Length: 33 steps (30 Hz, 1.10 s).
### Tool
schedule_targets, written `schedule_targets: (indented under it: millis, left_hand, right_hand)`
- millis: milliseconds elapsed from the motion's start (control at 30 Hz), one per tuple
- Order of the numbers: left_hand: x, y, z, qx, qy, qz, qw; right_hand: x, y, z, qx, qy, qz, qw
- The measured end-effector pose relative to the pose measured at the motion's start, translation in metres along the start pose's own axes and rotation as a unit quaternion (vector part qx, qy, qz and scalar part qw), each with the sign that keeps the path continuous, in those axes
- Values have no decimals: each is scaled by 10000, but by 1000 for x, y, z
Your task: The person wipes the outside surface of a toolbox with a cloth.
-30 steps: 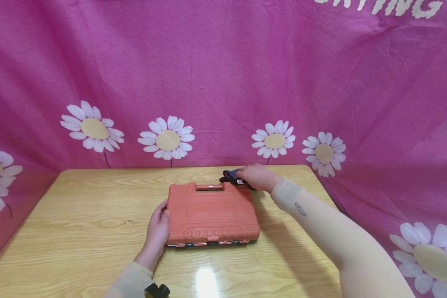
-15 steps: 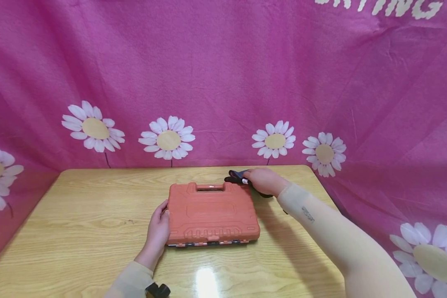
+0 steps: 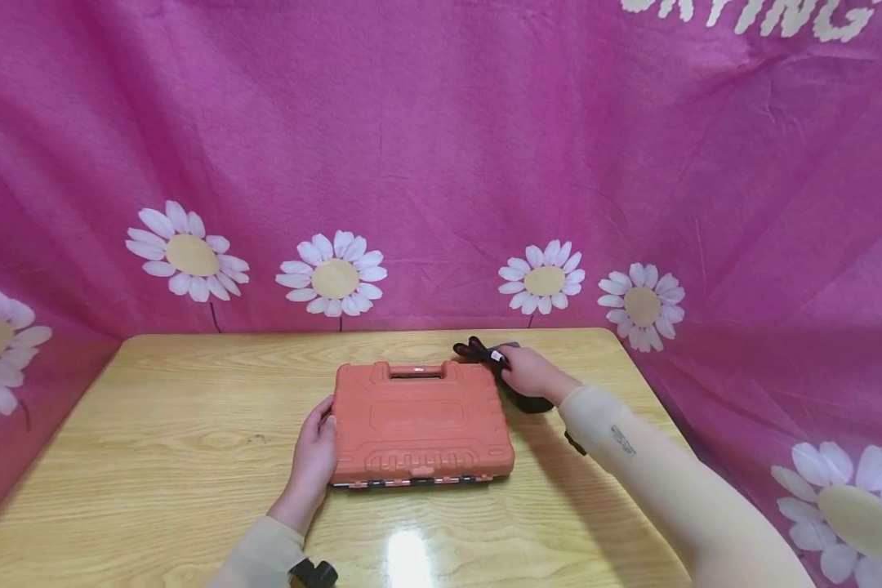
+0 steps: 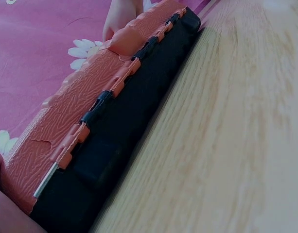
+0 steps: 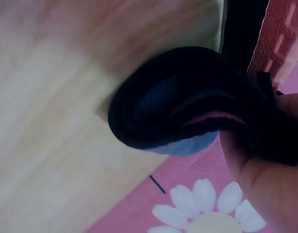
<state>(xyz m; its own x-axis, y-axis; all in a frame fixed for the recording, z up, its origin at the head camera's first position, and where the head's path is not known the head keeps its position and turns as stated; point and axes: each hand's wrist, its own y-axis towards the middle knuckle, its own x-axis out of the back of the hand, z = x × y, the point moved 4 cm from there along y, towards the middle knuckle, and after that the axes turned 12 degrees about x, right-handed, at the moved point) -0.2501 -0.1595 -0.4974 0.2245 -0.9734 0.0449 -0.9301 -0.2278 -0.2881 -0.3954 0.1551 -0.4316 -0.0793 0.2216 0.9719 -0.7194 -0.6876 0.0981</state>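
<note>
An orange plastic carrying case (image 3: 420, 416) with a black lower half lies flat on the table, its hinges toward me and its handle (image 3: 416, 371) on the far side. My left hand (image 3: 312, 453) holds its left edge. Beside the far right corner, my right hand (image 3: 532, 376) grips a dark rolled-up cloth bundle (image 3: 523, 400) with looped black straps (image 3: 478, 351) and a small white label. In the right wrist view, the bundle (image 5: 163, 99) shows layered folds, with blue-grey and pink inside; its exact kind is unclear. The left wrist view shows the case's hinge side (image 4: 110, 97).
The light wooden table (image 3: 176, 433) ends at a pink cloth backdrop (image 3: 441, 163) with printed daisies. Another pink side wall stands along the right. A dark wrist device (image 3: 313, 573) is on my left wrist.
My right hand has moved right and toward me with the cloth bundle, from behind the case's corner to beside it. The left hand and the case have stayed in place.
</note>
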Motion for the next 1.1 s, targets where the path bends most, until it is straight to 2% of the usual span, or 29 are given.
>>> schedule_targets:
  millis: [200,433,700,1100]
  left_hand:
    - [0,0,0,-16,-8,8,10000]
    - [0,-2,-1,-10,-47,27,10000]
    - [0,-2,-1,9,6,-4,10000]
    - [1,-1,-1,-22,11,-6,10000]
  right_hand:
    - [-6,-10,-6,-686,400,6,9968]
    - [-10,-22,0,-1084,689,-198,9915]
    - [-14,-42,11,-1284,1053,-483,9849]
    - [-15,-72,37,-1297,1110,-668,9831]
